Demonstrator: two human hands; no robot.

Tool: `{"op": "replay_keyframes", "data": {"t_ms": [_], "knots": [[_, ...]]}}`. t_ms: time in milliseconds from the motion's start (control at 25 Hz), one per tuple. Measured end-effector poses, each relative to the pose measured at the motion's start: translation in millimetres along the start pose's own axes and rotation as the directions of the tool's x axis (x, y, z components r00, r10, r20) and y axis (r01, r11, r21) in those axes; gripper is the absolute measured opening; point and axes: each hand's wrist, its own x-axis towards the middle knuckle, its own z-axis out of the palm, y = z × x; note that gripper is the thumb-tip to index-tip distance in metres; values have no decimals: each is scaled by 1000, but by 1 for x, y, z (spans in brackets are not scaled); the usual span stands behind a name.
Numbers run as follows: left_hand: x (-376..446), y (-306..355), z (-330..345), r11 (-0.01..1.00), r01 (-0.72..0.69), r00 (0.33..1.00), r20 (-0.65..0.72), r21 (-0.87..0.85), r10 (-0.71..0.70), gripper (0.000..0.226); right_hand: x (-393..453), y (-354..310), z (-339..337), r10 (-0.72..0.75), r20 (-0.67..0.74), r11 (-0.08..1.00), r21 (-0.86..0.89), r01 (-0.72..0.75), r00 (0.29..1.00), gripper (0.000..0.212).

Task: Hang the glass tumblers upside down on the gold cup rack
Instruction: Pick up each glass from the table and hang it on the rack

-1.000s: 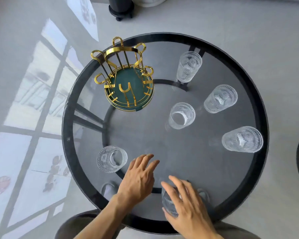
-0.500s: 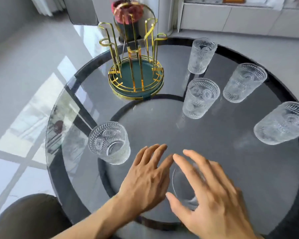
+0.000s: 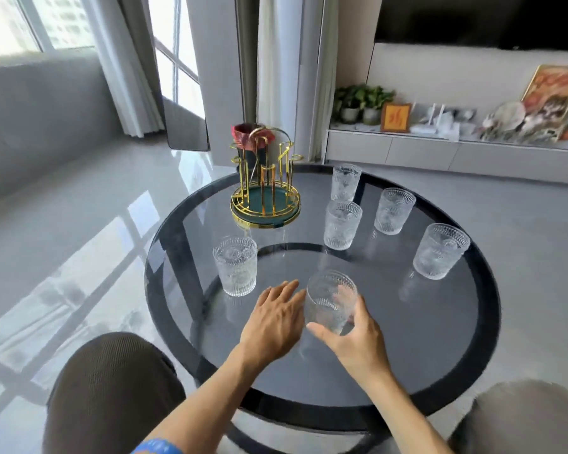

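1. A bright room with a round dark glass table [image 3: 466, 322].
2. The gold rack [image 3: 265, 188] stands empty near the table's far edge.
3. Five glasses stand upright on the table, four toward the far right edge and one [image 3: 235, 266] at the left.
4. The right hand [image 3: 358, 335] is wrapped round one glass [image 3: 330, 306] near the front edge.
5. The left hand [image 3: 273, 319] is open flat beside it, holding nothing.
6. I think glass is hard, slippery and breaks easily, so grip the bumpy sides.
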Motion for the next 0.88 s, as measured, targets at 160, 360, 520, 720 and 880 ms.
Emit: {"op": "replay_keyframes", "data": {"t_ms": [160, 360, 520, 720, 880], "knots": [[-3, 0, 3, 1000, 18, 1000, -1, -3, -18, 43, 1, 5, 2, 61, 54, 998, -4, -61, 997, 78], [13, 4, -20, 999, 46, 995, 89, -6, -45, 32, 11, -2, 1, 50, 90, 995, 76, -57, 995, 70], [34, -14, -69, 987, -55, 997, -64, -153, 46, 11, 46, -20, -9, 22, 138, 951, 303, -63, 990, 72], [78, -54, -140, 956, -151, 964, -250, -250, 86, 28, 101, -61, -14, -50, 107, 912, 410, 1, 993, 78], [157, -105, -170, 926, -122, 923, -384, -356, -26, 21, 144, -82, -9, 19, 16, 859, 511, -24, 1000, 81]]}}
